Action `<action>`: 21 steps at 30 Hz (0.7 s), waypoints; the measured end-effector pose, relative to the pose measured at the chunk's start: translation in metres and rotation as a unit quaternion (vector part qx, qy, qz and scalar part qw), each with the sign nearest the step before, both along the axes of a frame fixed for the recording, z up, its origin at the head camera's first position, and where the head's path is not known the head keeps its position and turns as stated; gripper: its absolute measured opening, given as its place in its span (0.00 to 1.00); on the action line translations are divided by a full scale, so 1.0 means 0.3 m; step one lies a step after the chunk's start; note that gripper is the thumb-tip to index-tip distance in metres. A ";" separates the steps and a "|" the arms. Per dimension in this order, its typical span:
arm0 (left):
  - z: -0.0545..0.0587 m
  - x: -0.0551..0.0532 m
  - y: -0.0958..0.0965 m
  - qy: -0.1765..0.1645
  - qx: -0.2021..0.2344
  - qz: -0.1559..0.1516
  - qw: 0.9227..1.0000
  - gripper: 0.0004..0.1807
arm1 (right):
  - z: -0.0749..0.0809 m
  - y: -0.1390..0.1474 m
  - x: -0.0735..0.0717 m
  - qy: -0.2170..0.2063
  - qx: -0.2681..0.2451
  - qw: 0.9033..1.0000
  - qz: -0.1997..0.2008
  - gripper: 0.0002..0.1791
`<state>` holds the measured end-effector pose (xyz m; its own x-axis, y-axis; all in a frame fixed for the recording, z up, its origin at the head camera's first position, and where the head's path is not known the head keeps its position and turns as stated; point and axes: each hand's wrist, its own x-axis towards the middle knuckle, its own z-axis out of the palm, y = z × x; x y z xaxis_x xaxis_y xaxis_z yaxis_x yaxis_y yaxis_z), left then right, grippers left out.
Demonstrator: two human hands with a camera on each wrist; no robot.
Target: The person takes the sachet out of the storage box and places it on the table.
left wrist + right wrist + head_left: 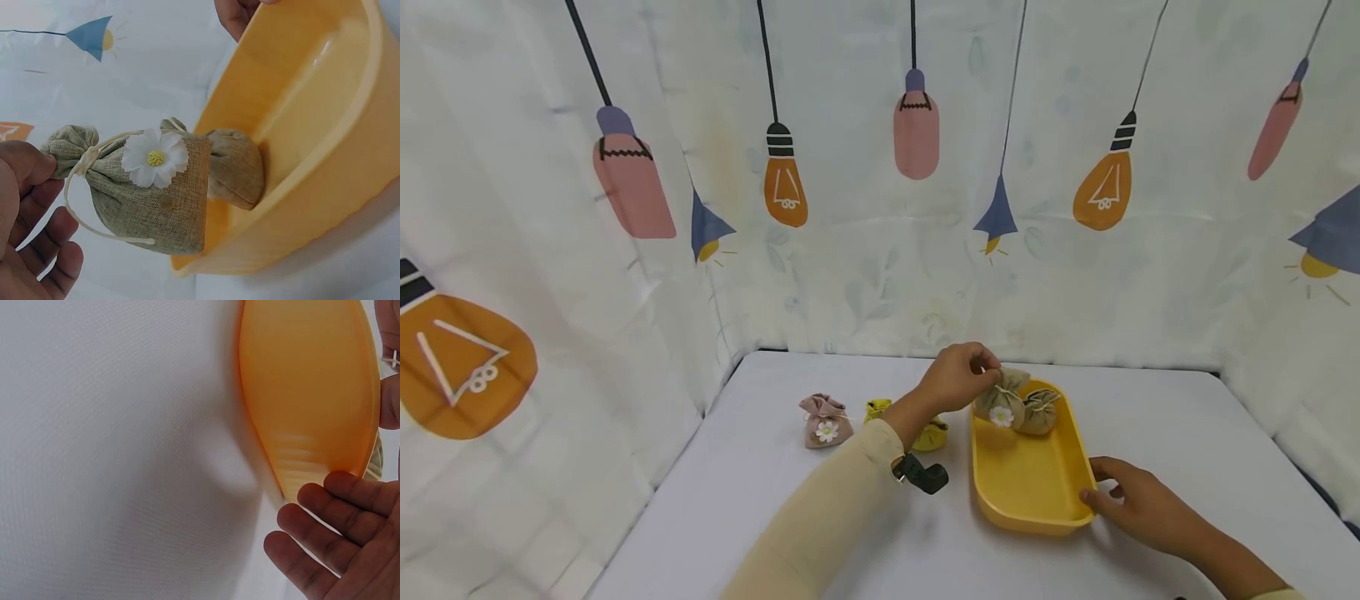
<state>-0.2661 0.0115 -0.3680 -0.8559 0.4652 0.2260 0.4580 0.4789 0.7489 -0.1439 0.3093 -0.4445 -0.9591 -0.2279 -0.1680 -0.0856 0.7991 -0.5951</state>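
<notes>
My left hand (958,379) pinches the gathered neck of a grey-green drawstring pouch (144,206) between thumb and forefinger, its other fingers loosely bent. A white cloth daisy decorates the pouch, which hangs over the far left end of a yellow tray (1030,487). Inside the tray, at that same end, lies a second grey-green pouch (1040,413), partly hidden behind the held one in the left wrist view. At the tray's near right side, my right hand (1150,510) holds the rim, thumb at the edge and fingers (322,540) along the outer wall.
Left of the tray, a dusty-pink pouch (828,423) with a white daisy stands on the white table (760,500). Yellow-green pouches (932,436) sit beside it, partly covered by the left forearm. A printed curtain (865,275) encloses the table's back and sides.
</notes>
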 end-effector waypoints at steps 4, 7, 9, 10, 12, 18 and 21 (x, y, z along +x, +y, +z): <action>0.022 0.013 -0.013 0.006 0.017 -0.001 1.000 0.03 | 0.001 0.002 0.001 0.003 -0.002 1.000 0.003 0.40; 0.035 0.026 -0.028 0.008 0.026 0.004 1.000 0.02 | -0.001 0.001 0.001 0.004 -0.002 1.000 0.004 0.40; 0.040 0.035 -0.040 0.009 0.034 0.008 0.999 0.02 | -0.001 0.001 0.001 0.004 -0.002 1.000 0.004 0.39; 0.042 0.039 -0.046 0.010 0.038 0.009 0.999 0.02 | -0.001 0.001 0.001 0.004 -0.002 1.000 0.004 0.40; 0.046 0.045 -0.058 0.009 0.047 0.011 0.999 0.02 | 0.000 0.002 0.001 0.003 -0.001 1.000 0.005 0.40; 0.054 0.060 -0.092 0.016 0.070 0.007 0.997 0.02 | -0.003 0.004 0.000 0.005 0.000 1.000 0.005 0.40; 0.057 0.067 -0.112 0.023 0.076 0.000 0.997 0.02 | 0.001 0.002 0.000 0.001 0.002 1.000 0.004 0.40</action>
